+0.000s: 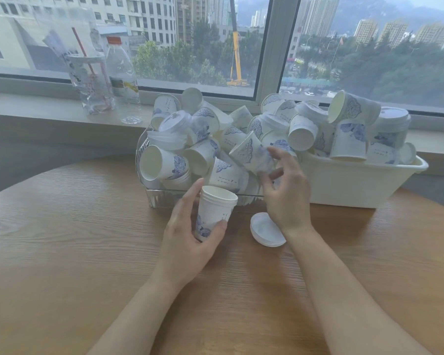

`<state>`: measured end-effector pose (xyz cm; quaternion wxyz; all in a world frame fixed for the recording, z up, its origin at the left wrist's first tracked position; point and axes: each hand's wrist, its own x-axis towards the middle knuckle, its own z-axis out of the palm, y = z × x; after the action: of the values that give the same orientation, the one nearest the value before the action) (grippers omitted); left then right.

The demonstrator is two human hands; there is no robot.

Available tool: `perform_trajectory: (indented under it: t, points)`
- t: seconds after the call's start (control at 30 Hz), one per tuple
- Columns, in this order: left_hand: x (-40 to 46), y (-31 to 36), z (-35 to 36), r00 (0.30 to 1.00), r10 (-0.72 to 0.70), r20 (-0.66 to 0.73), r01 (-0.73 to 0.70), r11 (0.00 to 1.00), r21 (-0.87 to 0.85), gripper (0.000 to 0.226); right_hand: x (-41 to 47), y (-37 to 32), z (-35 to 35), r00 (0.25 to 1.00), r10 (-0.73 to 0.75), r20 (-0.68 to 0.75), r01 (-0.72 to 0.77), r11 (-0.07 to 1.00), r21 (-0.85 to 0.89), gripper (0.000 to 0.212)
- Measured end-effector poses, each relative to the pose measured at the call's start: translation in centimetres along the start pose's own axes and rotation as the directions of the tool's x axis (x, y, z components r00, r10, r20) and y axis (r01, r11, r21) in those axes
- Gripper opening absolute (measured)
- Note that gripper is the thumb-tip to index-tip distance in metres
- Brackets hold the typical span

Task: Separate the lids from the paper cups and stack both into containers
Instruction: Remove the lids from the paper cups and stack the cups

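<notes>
Left hand (190, 234) gripped a stack of nested paper cups (214, 213) just above the tabletop (87, 239), fingers curled round its side; the stack stood nearly upright, mouth up and tilted slightly away. How many cups it held was hard to tell. Right hand (285, 198) hovered with fingers spread and loosely bent, holding nothing, beside a blurred cup (251, 155) lying tilted on the heap in the clear bin (159, 198). Its wrist hid part of the lids (264, 230) stacked on the tabletop.
</notes>
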<state>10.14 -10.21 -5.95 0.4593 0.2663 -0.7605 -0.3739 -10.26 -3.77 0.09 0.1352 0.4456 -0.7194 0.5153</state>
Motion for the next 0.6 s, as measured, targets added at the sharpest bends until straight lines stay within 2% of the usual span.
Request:
perform_trajectory:
  t: [0.07, 0.13, 0.2, 0.27, 0.33, 0.47, 0.6]
  points:
    - [-0.1, 0.1, 0.0, 1.0, -0.003, 0.012, 0.004, 1.0, -0.008, 0.088, -1.1, -0.4, -0.7, 0.998, 0.035, -0.044, -0.03, 0.993, 0.112, 0.043]
    - [-0.2, 0.4, 0.0, 1.0, 0.004, 0.031, -0.004, 1.0, -0.01, 0.089, -2.8, -1.2, -1.3, 0.991, 0.13, -0.028, -0.115, 0.943, 0.312, 0.043]
    - [-0.4, 0.6, 0.1, 0.998, 0.025, 0.059, -0.025, 1.0, -0.002, 0.091, -4.3, -2.4, -1.6, 0.971, 0.229, 0.069, -0.232, 0.83, 0.507, 0.043]
    - [-0.6, 0.7, 0.1, 0.995, 0.042, 0.086, -0.043, 0.999, 0.014, 0.093, -5.2, -3.1, -1.4, 0.949, 0.266, 0.168, -0.311, 0.713, 0.629, 0.041]
    - [-0.8, 0.7, 0.1, 0.993, 0.05, 0.103, -0.052, 0.998, 0.023, 0.095, -5.6, -3.2, -1.0, 0.943, 0.254, 0.213, -0.331, 0.685, 0.649, 0.042]
    - [-0.8, 0.5, 0.2, 0.992, 0.039, 0.117, -0.039, 0.999, -0.001, 0.1, -6.3, -2.8, -0.5, 0.947, 0.201, 0.249, -0.314, 0.73, 0.607, 0.051]
    - [-0.7, 0.3, 0.3, 0.993, 0.038, 0.113, -0.038, 0.999, -0.001, 0.101, -7.0, -2.6, -0.5, 0.953, 0.123, 0.277, -0.261, 0.794, 0.548, 0.07]
